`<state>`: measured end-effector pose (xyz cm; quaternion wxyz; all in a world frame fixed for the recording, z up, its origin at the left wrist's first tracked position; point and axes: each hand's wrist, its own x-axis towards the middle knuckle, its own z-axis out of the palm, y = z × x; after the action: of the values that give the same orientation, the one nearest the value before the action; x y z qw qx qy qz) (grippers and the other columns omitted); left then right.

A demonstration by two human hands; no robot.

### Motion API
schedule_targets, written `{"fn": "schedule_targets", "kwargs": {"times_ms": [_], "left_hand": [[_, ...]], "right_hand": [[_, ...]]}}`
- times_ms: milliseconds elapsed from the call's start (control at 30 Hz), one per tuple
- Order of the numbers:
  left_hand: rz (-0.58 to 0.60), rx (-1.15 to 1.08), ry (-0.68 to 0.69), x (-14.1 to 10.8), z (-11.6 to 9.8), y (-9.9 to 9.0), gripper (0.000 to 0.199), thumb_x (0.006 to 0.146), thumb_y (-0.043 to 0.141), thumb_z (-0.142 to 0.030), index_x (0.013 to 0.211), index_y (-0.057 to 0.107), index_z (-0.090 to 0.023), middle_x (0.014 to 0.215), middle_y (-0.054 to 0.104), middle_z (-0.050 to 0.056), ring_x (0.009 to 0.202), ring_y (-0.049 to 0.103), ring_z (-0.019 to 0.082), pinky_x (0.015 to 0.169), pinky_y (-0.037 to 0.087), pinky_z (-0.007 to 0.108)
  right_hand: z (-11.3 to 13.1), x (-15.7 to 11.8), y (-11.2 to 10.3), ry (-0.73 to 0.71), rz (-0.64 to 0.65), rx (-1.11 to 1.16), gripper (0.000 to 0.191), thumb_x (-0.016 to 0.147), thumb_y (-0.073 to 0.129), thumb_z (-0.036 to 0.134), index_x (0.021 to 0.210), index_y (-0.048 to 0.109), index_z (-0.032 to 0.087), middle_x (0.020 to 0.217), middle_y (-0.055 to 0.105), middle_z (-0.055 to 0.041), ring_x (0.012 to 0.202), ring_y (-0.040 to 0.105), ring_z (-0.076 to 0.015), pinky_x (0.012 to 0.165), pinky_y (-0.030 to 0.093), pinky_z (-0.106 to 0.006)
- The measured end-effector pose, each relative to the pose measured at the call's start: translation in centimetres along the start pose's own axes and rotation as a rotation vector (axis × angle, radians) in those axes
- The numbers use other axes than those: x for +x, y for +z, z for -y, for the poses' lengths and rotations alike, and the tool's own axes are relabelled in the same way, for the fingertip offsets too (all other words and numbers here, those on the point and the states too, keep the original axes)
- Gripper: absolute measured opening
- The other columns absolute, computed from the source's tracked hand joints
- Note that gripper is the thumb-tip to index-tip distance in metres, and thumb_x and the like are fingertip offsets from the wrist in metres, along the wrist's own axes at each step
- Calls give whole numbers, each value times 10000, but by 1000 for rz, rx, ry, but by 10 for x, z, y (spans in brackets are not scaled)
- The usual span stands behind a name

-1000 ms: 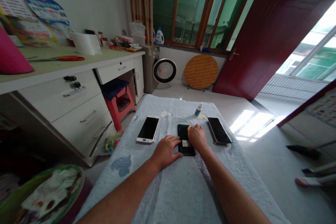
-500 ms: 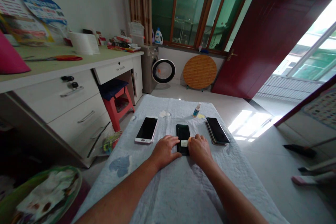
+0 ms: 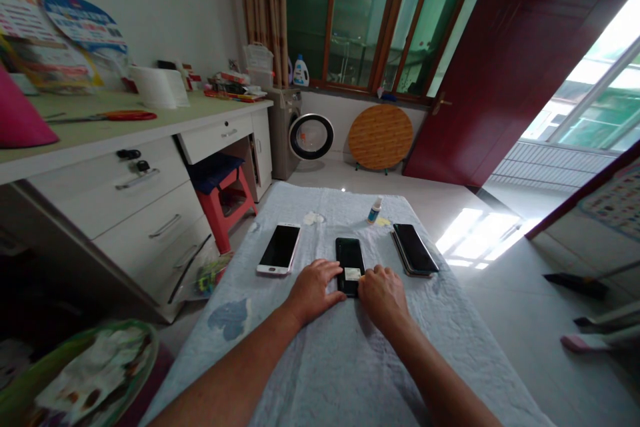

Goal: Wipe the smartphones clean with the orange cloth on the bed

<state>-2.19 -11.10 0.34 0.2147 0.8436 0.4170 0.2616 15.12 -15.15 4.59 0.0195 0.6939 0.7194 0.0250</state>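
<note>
A black phone [image 3: 349, 253] lies on the cloth between my hands, with a pale label [image 3: 353, 274] on its upper face. My left hand [image 3: 315, 288] holds it in place, fingertips against its left edge and thumb by the lower left corner. Curled at the phone's right edge, my right hand [image 3: 384, 290] pinches something small; a bit of orange shows at the fingertips, but its kind is hidden. To the left rests a white-framed phone [image 3: 280, 248] with a dark screen. Right of my hands, a dark phone [image 3: 415, 249] sits on top of another flat device.
A small spray bottle [image 3: 375, 210] stands near the far edge of the cloth-covered table [image 3: 330, 373]. At lower left is a bin [image 3: 150, 347] with crumpled paper. A white desk [image 3: 140, 193] and red stool [image 3: 227, 203] flank the left side.
My right hand has slid slightly toward me along the phone's right edge. The left hand and the other phones stay where they were.
</note>
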Motion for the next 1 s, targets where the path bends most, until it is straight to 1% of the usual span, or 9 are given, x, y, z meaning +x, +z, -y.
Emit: {"fn": "schedule_targets", "kwargs": {"times_ms": [200, 367, 433, 600, 733, 800, 900, 1000], "left_hand": [[-2, 4, -4, 0, 0, 0, 524, 670, 822, -313, 1151, 664, -180, 1271, 640, 113, 1210, 549, 291, 1070, 407, 465], [9, 7, -10, 0, 0, -1, 525, 673, 819, -307, 1157, 661, -179, 1283, 633, 115, 1225, 541, 292, 1076, 401, 463], [12, 8, -15, 0, -1, -2, 524, 677, 817, -304, 1161, 660, -180, 1286, 631, 115, 1231, 537, 289, 1081, 397, 458], [19, 9, -14, 0, -1, -2, 509, 698, 799, -341, 1161, 663, -180, 1294, 626, 111, 1234, 535, 290, 1088, 389, 455], [8, 4, 0, 0, 2, 0, 444, 727, 743, -277, 1156, 666, -190, 1297, 628, 92, 1228, 541, 271, 1081, 398, 438], [3, 4, 10, 0, 3, 2, 446, 726, 728, -252, 1163, 661, -188, 1298, 626, 90, 1229, 539, 264, 1082, 397, 427], [4, 1, 17, 0, 3, 2, 464, 720, 743, -271, 1166, 656, -177, 1291, 628, 96, 1226, 534, 266, 1079, 395, 414], [9, -19, 23, 0, 1, -1, 485, 728, 749, -301, 1189, 637, -202, 1273, 636, 78, 1206, 541, 262, 1067, 400, 415]], "right_hand": [[3, -2, -4, 53, -5, 12, 315, 909, 443, 233, 863, 735, 123, 893, 685, -174, 858, 621, -264, 705, 368, -346], [2, -5, -2, 82, -12, 41, 284, 885, 478, 247, 831, 731, 128, 873, 686, -162, 844, 615, -249, 709, 354, -338], [1, -7, -1, 46, -41, 42, 266, 887, 485, 246, 828, 722, 139, 877, 678, -146, 857, 598, -239, 726, 345, -334], [8, -8, 0, -113, -103, 100, 218, 909, 491, 229, 837, 689, 173, 904, 646, -92, 883, 543, -208, 762, 317, -321], [14, -4, 3, -247, -109, 190, 185, 916, 520, 243, 850, 687, 201, 914, 617, -60, 886, 508, -187, 765, 303, -302], [13, -2, 6, -308, -120, 233, 174, 921, 527, 254, 868, 689, 216, 916, 600, -49, 884, 493, -178, 768, 300, -291], [10, 1, 10, -339, -139, 263, 173, 938, 517, 269, 918, 685, 234, 924, 579, -34, 872, 479, -162, 771, 299, -277], [7, 5, 13, -307, -158, 262, 207, 967, 475, 291, 987, 677, 249, 935, 571, -32, 886, 477, -159, 775, 295, -277]]}}
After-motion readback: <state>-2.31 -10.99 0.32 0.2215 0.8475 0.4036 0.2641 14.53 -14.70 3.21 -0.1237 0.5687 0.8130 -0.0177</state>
